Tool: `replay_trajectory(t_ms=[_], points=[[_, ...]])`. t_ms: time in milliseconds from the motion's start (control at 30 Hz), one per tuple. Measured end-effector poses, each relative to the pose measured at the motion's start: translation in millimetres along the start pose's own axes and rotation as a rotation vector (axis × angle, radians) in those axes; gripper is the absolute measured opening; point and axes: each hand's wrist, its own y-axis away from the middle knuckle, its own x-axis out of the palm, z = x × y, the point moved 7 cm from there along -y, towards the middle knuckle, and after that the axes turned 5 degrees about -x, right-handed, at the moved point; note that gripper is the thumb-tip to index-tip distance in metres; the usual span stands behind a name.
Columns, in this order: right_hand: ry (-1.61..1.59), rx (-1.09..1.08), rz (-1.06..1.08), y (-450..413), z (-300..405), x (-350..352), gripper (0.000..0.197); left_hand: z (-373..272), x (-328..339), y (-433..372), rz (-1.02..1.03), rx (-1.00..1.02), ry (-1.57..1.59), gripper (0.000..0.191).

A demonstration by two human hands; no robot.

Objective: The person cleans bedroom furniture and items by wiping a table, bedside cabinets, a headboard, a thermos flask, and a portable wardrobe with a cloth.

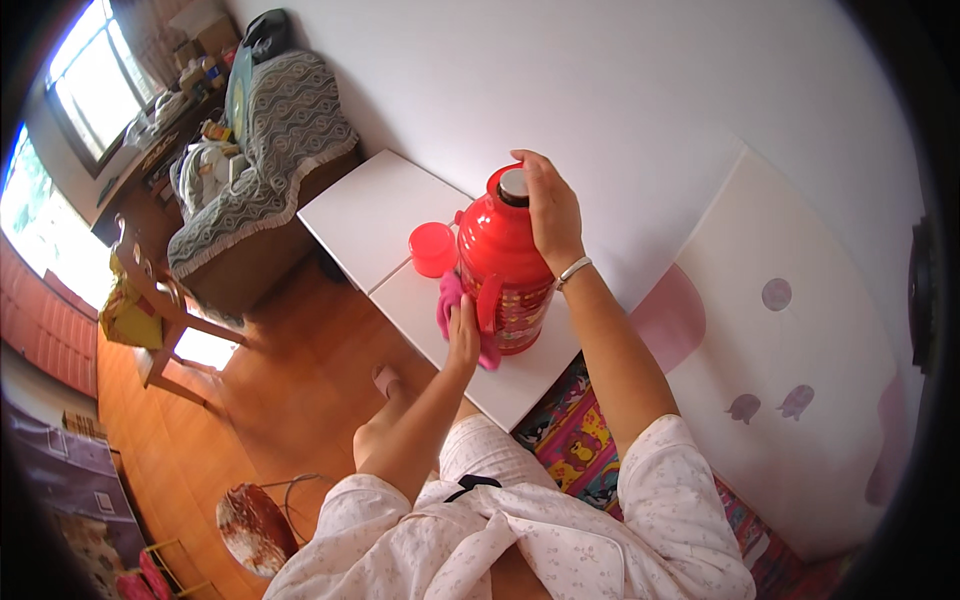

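A red vacuum flask (501, 247) with a printed pattern round its lower body stands upright on a white tabletop (394, 300). Its neck holds a stopper (514, 182) with a silvery top. My right hand (553, 217) steadies the flask at its shoulder and neck, fingers by the rim; a bangle (574, 271) circles that wrist. With my left hand (463, 334) I hold a bright pink cloth (450, 296) against the flask's side by its handle (489, 304); the fingers lie nearly straight and part of the cloth is hidden. Beside the flask sits a red cup-like lid (433, 250).
A white wall (600, 90) runs behind the tabletop. At the right stands a pale panel (750, 322) with pink shapes. A sofa with a patterned throw (289, 127), a wooden chair (154, 315) and a round stool seat (255, 529) stand to the left. A colourful mat (577, 442) lies below.
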Motion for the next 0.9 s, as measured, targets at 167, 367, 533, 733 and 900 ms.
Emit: replay_trajectory(t_ms=[167, 367, 533, 733, 900], points=[[-0.080, 0.089, 0.022, 4, -5, -8, 0.048, -151, 29, -1, 0.359, 0.106, 0.389, 0.067], [-0.032, -0.028, 0.027, 0, -1, 18, 0.051, -104, 7, -18, 0.142, -0.135, 0.595, 0.070], [-0.006, -0.077, -0.021, 2, -13, -9, 0.050, -30, 16, 25, -0.012, -0.314, 0.079, 0.082], [-0.031, 0.039, -0.028, 5, -12, -7, 0.050, -92, 24, 15, 0.073, -0.089, 0.268, 0.071], [-0.048, 0.013, 0.000, 4, -3, -2, 0.050, -130, 24, -24, 0.140, 0.206, 0.293, 0.062]])
